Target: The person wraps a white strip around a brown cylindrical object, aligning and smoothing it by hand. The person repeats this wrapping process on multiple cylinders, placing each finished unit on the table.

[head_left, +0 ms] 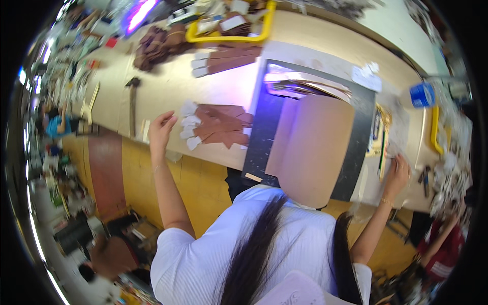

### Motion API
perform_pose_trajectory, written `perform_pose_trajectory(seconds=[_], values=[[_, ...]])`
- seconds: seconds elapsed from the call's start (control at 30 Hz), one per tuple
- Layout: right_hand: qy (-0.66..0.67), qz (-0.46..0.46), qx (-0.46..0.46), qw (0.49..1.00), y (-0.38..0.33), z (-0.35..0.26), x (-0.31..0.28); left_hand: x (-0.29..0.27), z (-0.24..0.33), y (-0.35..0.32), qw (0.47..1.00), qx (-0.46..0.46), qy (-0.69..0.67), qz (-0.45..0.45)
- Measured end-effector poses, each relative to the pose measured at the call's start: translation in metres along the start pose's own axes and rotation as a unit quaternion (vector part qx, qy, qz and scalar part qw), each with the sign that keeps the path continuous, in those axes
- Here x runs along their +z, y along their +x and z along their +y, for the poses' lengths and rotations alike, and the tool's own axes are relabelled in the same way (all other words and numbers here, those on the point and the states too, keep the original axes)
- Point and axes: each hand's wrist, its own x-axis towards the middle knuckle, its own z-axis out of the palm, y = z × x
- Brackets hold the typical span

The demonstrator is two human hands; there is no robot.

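My left hand is raised beside the table's front edge, fingers loosely bent and apart from the thumb, with nothing visible in it. Right of it lies a fanned stack of brown pieces with pale tabs at their left ends. A large tan sheet, curved over, rests on the black board in front of me and overhangs the near edge. Off to the right, my right hand has its fingertips pinched together low over the table; what they hold, if anything, is too small to make out.
A second brown stack and a brown heap lie farther back, near a yellow basket. A hammer lies at left. Shiny sheets top the board. A blue-labelled container stands right. Other people work nearby.
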Motion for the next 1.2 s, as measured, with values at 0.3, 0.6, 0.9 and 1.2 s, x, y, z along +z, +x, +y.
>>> perform_pose_trajectory(seconds=[0.3, 0.6, 0.9, 1.2], values=[[-0.057, -0.08, -0.009, 0.995, 0.009, 0.027, -0.016, 0.034, 0.005, 0.029, 1.0, 0.018, 0.009, -0.023], [0.063, 0.038, 0.04, 0.996, 0.028, 0.026, -0.065, 0.024, 0.05, 0.037, 0.999, 0.041, 0.008, -0.018], [0.26, 0.077, 0.082, 0.959, 0.051, -0.008, -0.078, -0.012, 0.124, -0.001, 0.975, 0.14, -0.172, -0.031], [0.494, 0.072, 0.135, 0.856, 0.084, -0.079, -0.107, 0.033, 0.225, -0.104, 0.796, 0.337, -0.447, -0.231]])
